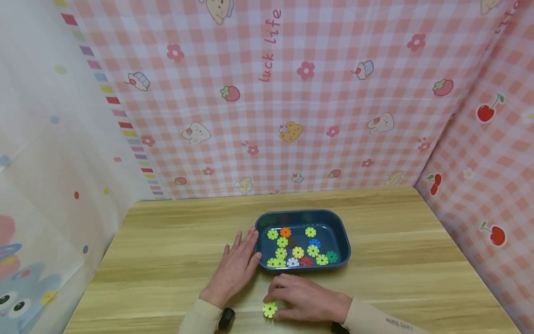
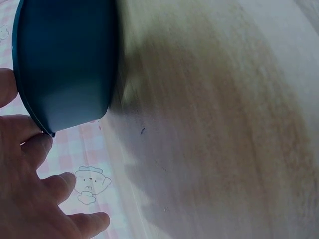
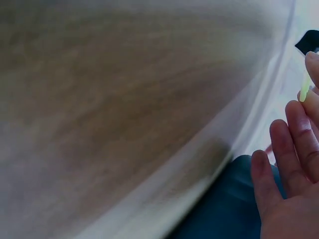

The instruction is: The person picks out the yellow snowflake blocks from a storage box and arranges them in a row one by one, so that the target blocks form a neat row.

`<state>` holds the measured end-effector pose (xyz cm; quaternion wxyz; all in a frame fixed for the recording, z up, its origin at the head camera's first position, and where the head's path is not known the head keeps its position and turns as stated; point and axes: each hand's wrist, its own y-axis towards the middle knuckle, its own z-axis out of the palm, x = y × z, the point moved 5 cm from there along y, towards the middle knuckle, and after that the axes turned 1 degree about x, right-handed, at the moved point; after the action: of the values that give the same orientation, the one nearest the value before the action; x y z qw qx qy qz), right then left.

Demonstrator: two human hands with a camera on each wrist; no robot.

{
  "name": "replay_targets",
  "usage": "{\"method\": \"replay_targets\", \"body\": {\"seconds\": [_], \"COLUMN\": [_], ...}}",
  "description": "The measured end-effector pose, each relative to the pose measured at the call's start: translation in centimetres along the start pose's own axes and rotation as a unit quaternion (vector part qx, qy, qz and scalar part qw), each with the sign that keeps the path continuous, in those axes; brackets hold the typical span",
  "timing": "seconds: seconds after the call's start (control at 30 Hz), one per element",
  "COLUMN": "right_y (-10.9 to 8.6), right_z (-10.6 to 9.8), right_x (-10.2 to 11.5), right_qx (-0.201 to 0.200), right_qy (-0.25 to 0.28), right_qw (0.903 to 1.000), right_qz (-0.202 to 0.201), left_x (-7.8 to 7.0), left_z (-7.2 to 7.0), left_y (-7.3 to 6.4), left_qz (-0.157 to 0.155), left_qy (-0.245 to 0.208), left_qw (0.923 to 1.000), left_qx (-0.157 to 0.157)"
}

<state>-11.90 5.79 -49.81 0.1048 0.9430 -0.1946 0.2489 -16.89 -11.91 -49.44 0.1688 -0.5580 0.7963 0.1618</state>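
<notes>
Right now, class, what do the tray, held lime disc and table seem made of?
Tray: perhaps plastic or coated metal, glossy, with reflections inside. Lime disc: probably plastic, smooth, thin, evenly coloured. Table: wood or laminate, slight sheen, streaked grain.

Both hands (image 1: 235,269) are bare; the long beige sleeves (image 1: 200,320) carry small dark lettering (image 1: 399,324) on the right, with black devices (image 1: 226,318) at the wrists.
</notes>
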Motion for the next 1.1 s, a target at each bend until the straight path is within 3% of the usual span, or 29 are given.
{"method": "replay_targets", "body": {"seconds": [0.43,0.83,0.97,1.1], "right_y": [0.7,0.7,0.2,-0.6], "right_z": [0.6,0.2,-1.4,-4.0], "right_x": [-1.1,-1.0,0.4,1.6], "right_qx": [0.046,0.056,0.037,-0.03], "right_qy": [-0.008,-0.015,-0.019,-0.036], "right_qw": [0.9989,0.9982,0.9991,0.9988], "right_qz": [-0.001,0.016,0.009,-0.01], "left_x": [0.1,0.2,0.1,0.0], "left_z": [0.0,0.3,0.4,0.3], "left_y": [0.3,0.2,0.0,0.0], "left_qz": [0.0,-0.004,-0.009,-0.009], "left_qy": [-0.003,-0.004,-0.005,-0.006], "left_qw": [1.0,1.0,0.9999,0.9999], "left_qx": [0.003,0.002,0.005,0.006]}}
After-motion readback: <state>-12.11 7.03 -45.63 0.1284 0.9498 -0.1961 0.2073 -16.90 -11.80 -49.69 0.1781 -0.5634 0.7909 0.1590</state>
